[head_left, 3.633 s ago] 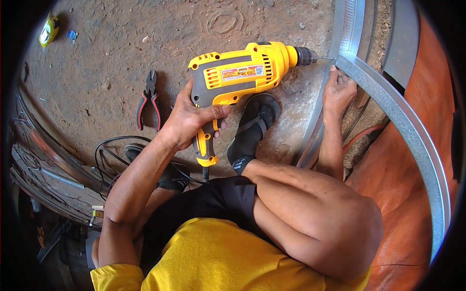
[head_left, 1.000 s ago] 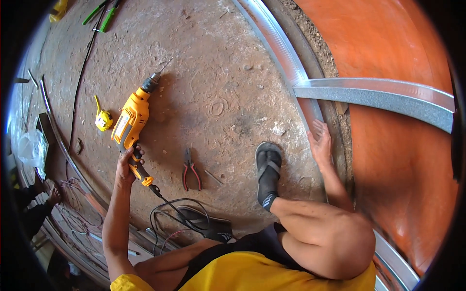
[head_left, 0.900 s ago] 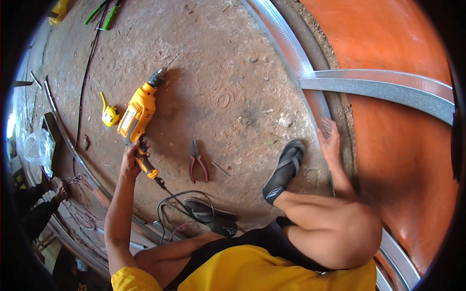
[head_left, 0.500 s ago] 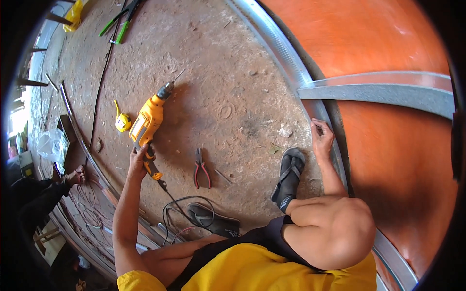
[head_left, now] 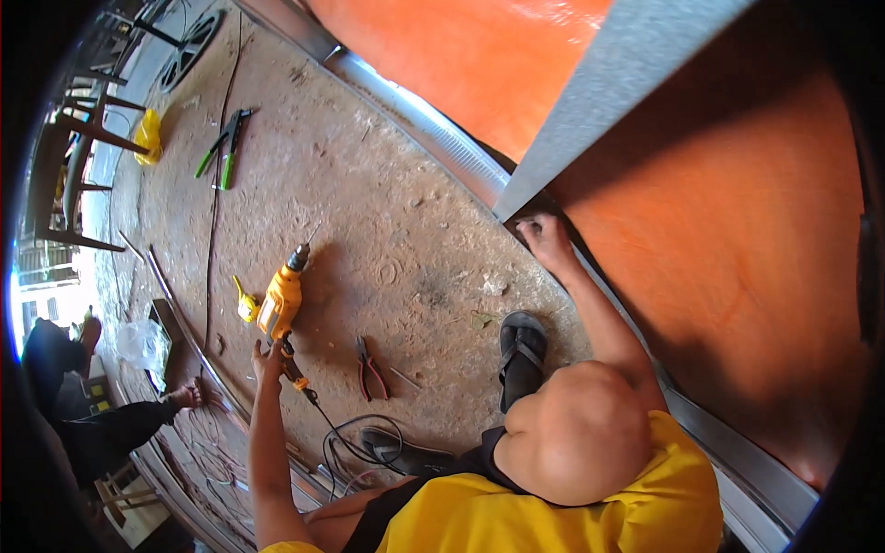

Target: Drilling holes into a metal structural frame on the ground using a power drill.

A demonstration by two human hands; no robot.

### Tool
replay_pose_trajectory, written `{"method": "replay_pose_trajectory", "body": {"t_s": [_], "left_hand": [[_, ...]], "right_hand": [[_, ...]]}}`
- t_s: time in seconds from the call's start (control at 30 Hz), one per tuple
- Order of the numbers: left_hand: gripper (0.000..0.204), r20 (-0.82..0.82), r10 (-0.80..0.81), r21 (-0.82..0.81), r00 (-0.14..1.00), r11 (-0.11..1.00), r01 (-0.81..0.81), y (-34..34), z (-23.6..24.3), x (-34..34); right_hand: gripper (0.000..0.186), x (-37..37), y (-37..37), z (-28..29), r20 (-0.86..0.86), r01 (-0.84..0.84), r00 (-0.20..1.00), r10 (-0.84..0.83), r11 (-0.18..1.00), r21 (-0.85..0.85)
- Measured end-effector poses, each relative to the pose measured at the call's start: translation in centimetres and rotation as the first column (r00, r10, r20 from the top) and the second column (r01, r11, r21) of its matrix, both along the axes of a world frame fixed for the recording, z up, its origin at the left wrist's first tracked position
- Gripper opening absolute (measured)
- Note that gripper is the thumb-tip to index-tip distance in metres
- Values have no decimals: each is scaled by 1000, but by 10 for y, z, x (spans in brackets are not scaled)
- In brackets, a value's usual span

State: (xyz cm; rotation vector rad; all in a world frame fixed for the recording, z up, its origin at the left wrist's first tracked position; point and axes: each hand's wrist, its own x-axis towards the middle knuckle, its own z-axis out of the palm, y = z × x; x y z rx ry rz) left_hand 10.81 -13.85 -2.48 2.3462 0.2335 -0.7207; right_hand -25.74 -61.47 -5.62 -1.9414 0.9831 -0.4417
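Left hand (head_left: 265,359): located left of centre in the frame, at the grip of the yellow and black power drill (head_left: 281,300). Fingers are partly spread at the handle and in apparent contact with it; whether they are closed around it cannot be determined. The drill points toward the upper right, with a thin bit (head_left: 315,232) in its chuck. Whether its body rests on the ground (head_left: 433,212) cannot be confirmed. A black cord (head_left: 318,403) runs from the handle into loops at lower centre.

Right hand (head_left: 548,243): located right of centre, just beside the corner where the lower metal channel (head_left: 442,131) meets the angled metal channel (head_left: 627,88). Fingers are bent inward with little opening; whether anything is held between them cannot be seen. The angled channel extends to the upper right, above an orange sheet (head_left: 719,276).

Surroundings: a yellow tape measure (head_left: 246,304) lies just beside the drill. Red-and-black-handled pliers (head_left: 371,370) and a thin rod (head_left: 404,378) lie to its lower right. A green-handled tool (head_left: 226,152) and a yellow bag (head_left: 147,136) are at upper left. Another person's foot (head_left: 185,395) shows at left.
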Motion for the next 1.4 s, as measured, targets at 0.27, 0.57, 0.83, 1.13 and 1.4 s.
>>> {"method": "replay_pose_trajectory", "body": {"t_s": [0.27,0.57,0.83,1.13,1.4], "left_hand": [[75,498,-451,408,741,876,258,46,-4,-7],[44,86,-908,423,409,405,811,-23,0,-129],[60,-67,-820,412,569,496,764,-23,-6,-163],[64,-52,-788,388,613,550,740,-36,1,-192],[51,-60,-762,182,645,627,757,-63,13,-181]], "right_hand": [[22,14,5,-28,34,66,997,-64,994,-82],[23,19,13,-9,46,63,997,-64,998,24],[33,27,26,-8,23,43,999,-43,999,27],[34,11,27,6,52,86,995,-83,995,-47],[40,18,22,37,108,116,988,-114,993,-14]]}}
